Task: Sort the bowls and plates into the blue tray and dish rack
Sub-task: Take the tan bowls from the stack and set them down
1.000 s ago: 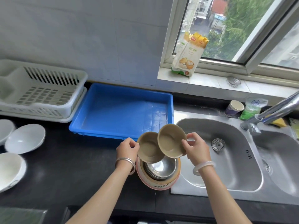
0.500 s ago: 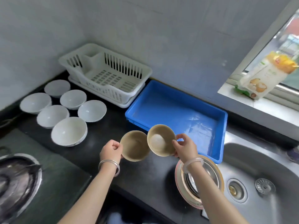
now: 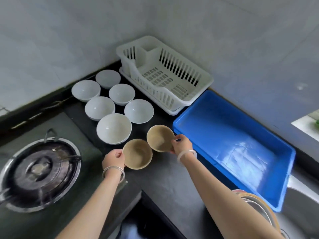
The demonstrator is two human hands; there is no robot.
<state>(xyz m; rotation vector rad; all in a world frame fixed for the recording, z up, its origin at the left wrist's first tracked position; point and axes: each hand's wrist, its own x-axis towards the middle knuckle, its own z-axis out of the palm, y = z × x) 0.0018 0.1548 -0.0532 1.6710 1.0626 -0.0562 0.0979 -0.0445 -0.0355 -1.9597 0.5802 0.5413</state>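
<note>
Far left: gas burner (image 3: 40, 171) set in the dark counter (image 3: 165, 180). Right of it, six white bowls (image 3: 114, 128) clustered upright on the counter, nearest one the largest. Left hand (image 3: 113, 159), metal bangles at the wrist, fingers closed on the left rim of a tan bowl (image 3: 137, 154), held low over the counter just near-right of the big white bowl. Second tan bowl (image 3: 160, 138) just right and farther, tilted, its rim close to the first; right hand (image 3: 181, 144), pale bangle on the wrist, pinches its right edge with thumb over the rim. White dish rack (image 3: 165, 75) far centre against the wall, nothing in it. Blue tray (image 3: 229, 140) right of the hands, beside the rack, also holding nothing. Stack of bowls (image 3: 259, 206) at near right edge, partly hidden by the right forearm.
</note>
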